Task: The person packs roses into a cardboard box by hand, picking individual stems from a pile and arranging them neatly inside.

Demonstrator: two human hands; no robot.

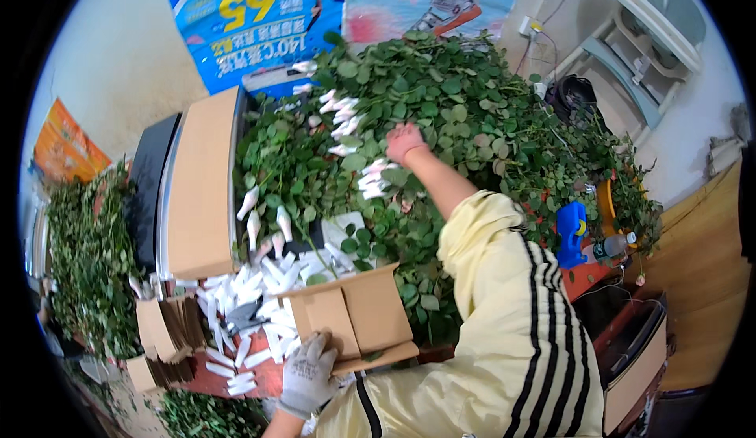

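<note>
My left hand [309, 371], in a pale work glove, is at the near left edge of a creased piece of brown cardboard [368, 312], its fingers closed on that edge. My right arm stretches far forward over a heap of leafy rose stems [465, 107]. At its end my right hand [405, 142] is closed among the leaves, and whatever is in its fingers is hidden. Just left of it lie several rose buds in white sleeves [344, 115]. More sleeved buds [253, 225] lie farther left, near a pile of loose white foam sleeves [252, 284] beside the cardboard.
A big tan panel with a black side [206, 186] stands at left, with stacked cardboard pieces [169, 328] before it. At right are a blue tape dispenser [571, 233], a plastic bottle [610, 247] and a high chair [630, 60]. More greenery [90, 257] is piled far left.
</note>
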